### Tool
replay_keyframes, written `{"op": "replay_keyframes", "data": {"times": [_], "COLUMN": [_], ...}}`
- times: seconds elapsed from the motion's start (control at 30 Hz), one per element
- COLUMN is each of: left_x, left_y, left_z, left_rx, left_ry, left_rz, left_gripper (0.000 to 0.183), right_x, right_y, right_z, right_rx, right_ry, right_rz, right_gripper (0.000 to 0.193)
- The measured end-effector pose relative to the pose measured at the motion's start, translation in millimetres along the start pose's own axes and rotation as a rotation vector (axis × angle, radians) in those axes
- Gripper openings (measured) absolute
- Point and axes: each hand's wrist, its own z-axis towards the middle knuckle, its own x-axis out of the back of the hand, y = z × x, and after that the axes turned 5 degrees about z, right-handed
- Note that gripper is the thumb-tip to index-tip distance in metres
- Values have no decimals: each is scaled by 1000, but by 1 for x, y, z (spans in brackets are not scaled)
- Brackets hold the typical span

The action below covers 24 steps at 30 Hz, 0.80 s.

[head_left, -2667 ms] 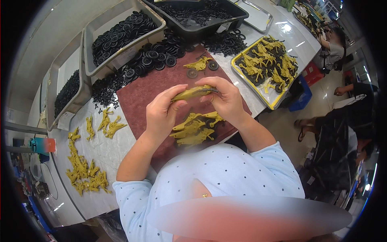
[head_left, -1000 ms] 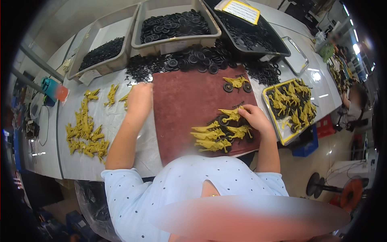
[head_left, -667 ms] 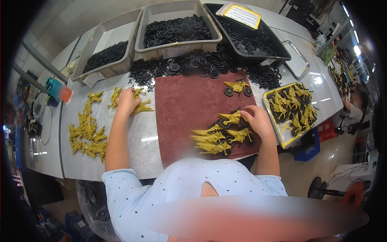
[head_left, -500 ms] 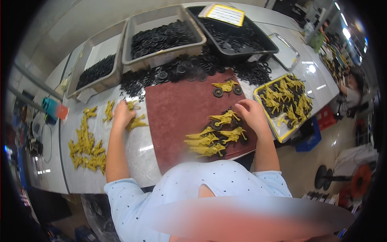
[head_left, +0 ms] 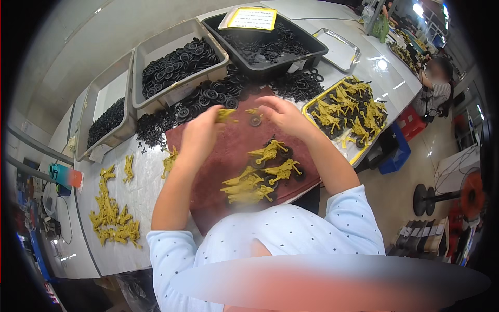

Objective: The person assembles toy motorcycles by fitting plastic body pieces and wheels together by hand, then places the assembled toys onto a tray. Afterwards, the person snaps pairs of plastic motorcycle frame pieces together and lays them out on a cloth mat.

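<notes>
My left hand (head_left: 201, 136) is over the upper left of the dark red mat (head_left: 208, 182), its fingers pinched round a yellow toy motorcycle body (head_left: 225, 115), slightly blurred. Opposite it, my right hand (head_left: 283, 117) curls its fingers over a toy motorcycle with black wheels (head_left: 254, 120); the hand hides the toy's right part. Lower on the mat lie several yellow toy motorcycles (head_left: 269, 151), some fitted with black wheels. One loose yellow body (head_left: 169, 162) rests by the mat's left edge, next to my left forearm.
More yellow bodies (head_left: 112, 210) are heaped on the table at left. Behind the mat stand grey bins (head_left: 182, 88) and a black bin (head_left: 270, 67), with loose black wheels (head_left: 212, 95) spilled before them. A yellow-rimmed tray (head_left: 358, 153) of toy motorcycles is at right. Another person (head_left: 439, 86) sits beyond.
My left hand has gone from the table left of the mat to over the mat, carrying a yellow body. My right hand has moved up onto the far toy motorcycle. The view has shifted.
</notes>
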Motion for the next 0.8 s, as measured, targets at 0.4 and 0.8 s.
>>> {"op": "replay_keyframes", "data": {"times": [0.4, 0.8], "left_x": [-90, -140], "left_y": [28, 13], "left_z": [64, 60], "left_rx": [-271, -202], "left_ry": [-141, -185], "left_rz": [-237, 20], "left_gripper": [43, 34], "right_x": [41, 27], "right_y": [71, 120], "right_z": [41, 48], "right_rx": [-76, 11], "right_ry": [258, 397], "right_rz": [-40, -377], "right_gripper": [27, 29]}}
